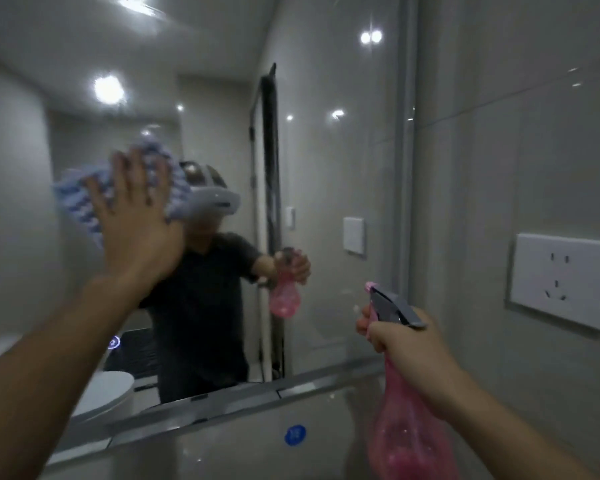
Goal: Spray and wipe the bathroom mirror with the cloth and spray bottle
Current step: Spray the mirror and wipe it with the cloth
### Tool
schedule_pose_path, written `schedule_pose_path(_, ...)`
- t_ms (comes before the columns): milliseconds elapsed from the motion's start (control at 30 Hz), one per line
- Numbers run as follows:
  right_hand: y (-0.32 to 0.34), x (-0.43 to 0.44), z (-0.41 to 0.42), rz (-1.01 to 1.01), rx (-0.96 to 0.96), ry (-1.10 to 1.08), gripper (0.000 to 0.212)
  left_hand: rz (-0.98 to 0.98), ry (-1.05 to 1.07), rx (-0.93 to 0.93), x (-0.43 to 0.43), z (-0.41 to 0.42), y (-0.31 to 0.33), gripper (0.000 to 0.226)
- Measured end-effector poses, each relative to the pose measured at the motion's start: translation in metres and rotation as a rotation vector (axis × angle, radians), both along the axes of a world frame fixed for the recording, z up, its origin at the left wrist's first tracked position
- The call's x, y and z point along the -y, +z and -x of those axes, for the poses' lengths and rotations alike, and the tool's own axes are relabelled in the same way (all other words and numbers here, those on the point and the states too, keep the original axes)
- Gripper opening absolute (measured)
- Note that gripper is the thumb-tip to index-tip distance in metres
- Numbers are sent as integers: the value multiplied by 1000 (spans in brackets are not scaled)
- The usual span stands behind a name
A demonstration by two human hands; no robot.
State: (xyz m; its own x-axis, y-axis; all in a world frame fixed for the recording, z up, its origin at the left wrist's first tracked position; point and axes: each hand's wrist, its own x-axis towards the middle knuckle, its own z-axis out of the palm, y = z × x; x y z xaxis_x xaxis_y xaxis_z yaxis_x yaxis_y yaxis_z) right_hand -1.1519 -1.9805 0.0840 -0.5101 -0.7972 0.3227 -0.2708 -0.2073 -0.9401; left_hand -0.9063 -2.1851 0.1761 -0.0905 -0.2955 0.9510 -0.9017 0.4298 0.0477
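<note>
The bathroom mirror [326, 202] fills most of the view ahead. My left hand [136, 223] is flat, fingers spread, pressing a blue-and-white striped cloth [73, 199] against the glass at the upper left. My right hand [406, 344] grips the neck of a pink spray bottle [406, 434] with a grey trigger head [392, 306], held upright at the lower right, nozzle toward the mirror. The mirror reflects a person in a dark shirt wearing a headset, with the same bottle.
A white wall socket [565, 278] sits on the grey tiled wall right of the mirror. A metal strip [243, 400] runs along the mirror's lower edge, with a blue round sticker [295, 434] on the tile below. A toilet shows in the reflection.
</note>
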Motion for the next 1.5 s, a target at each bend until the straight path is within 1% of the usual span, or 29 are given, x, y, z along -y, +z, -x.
schedule_pose_path(67, -15, -3, 0, -30, 68, -32, 17, 78, -75, 370, -16, 34, -46, 70)
schedule_pose_path(100, -21, -4, 1, -39, 82, -47, 19, 73, -73, 480, -16, 39, -63, 68)
schedule_pose_path(167, -29, -2, 5, -41, 101, -87, 17, 17, -68, 567, -15, 42, -83, 67)
schedule_pose_path(200, -30, 0, 6, -39, 109, -113, 8, 9, -66, 592, -17, 42, -86, 66)
schedule_pose_path(233, -30, 2, 8, -35, 117, -136, 8, 6, -67, 610, -21, 40, -84, 66)
schedule_pose_path(267, -29, 5, 11, -31, 126, -141, 22, 5, -70, 624, -22, 39, -82, 66)
schedule_pose_path(333, -28, 9, 17, -10, 108, -148, 34, -8, -78, 637, -27, 37, -76, 66)
schedule_pose_path(433, -27, 14, 30, 15, 74, -136, 38, -43, -91, 562, -34, 41, -74, 66)
schedule_pose_path(500, -25, 15, 40, 23, 84, -112, 36, -79, -83, 412, -35, 57, -72, 67)
schedule_pose_path(600, -23, 14, 54, 69, 77, -74, 32, -103, -14, 74, -29, 108, -56, 72)
schedule_pose_path(633, -24, 14, 60, 89, 77, -47, 35, -90, 4, 20, -27, 127, -52, 74)
schedule_pose_path(667, -24, 14, 65, 100, 91, -14, 35, -60, 22, 35, -26, 146, -53, 75)
schedule_pose_path(700, -24, 16, 71, 110, 112, 6, 35, -25, 30, 118, -25, 164, -61, 74)
schedule_pose_path(733, -25, 18, 78, 113, 132, 20, 33, 15, 13, 256, -23, 180, -78, 74)
schedule_pose_path(767, -25, 20, 82, 110, 151, 27, 30, 42, -26, 430, -24, 193, -101, 75)
schedule_pose_path(800, -26, 22, 86, 105, 164, 30, 27, 14, -68, 636, -29, 202, -130, 76)
schedule_pose_path(867, -26, 25, 92, 102, 183, 33, 23, -39, -41, 1053, -40, 207, -180, 70)
schedule_pose_path(900, -26, 25, 93, 93, 173, 38, 23, -34, -8, 1230, -42, 204, -197, 64)
schedule_pose_path(933, -26, 25, 95, 88, 165, 45, 24, -46, -12, 1339, -43, 198, -205, 60)
schedule_pose_path(967, -26, 25, 98, 90, 169, 46, 24, -56, -36, 1348, -42, 193, -201, 58)
schedule_pose_path(1000, -25, 25, 101, 97, 182, 45, 24, -53, -49, 1285, -40, 190, -189, 59)
schedule_pose_path(1100, -25, 29, 108, 116, 218, 57, 23, 68, -35, 876, -34, 192, -119, 63)
schedule_pose_path(1200, -27, 34, 110, 130, 240, 57, 29, 112, 9, 523, -24, 214, -46, 67)
schedule_pose_path(1267, -25, 36, 110, 132, 244, 53, 29, 101, 48, 387, -21, 234, -26, 68)
schedule_pose_path(1333, -25, 38, 112, 146, 224, 46, 37, 105, 27, 419, -20, 253, -44, 71)
schedule_pose_path(1367, -26, 40, 113, 152, 206, 44, 40, 118, -5, 523, -21, 261, -65, 72)
schedule_pose_path(1400, -26, 41, 112, 151, 193, 39, 40, 118, -30, 679, -25, 265, -88, 72)
schedule_pose_path(1467, -27, 43, 111, 146, 204, 30, 41, 109, -77, 939, -36, 262, -134, 66)
schedule_pose_path(1500, -27, 43, 111, 151, 221, 27, 39, 65, -98, 1066, -39, 257, -150, 61)
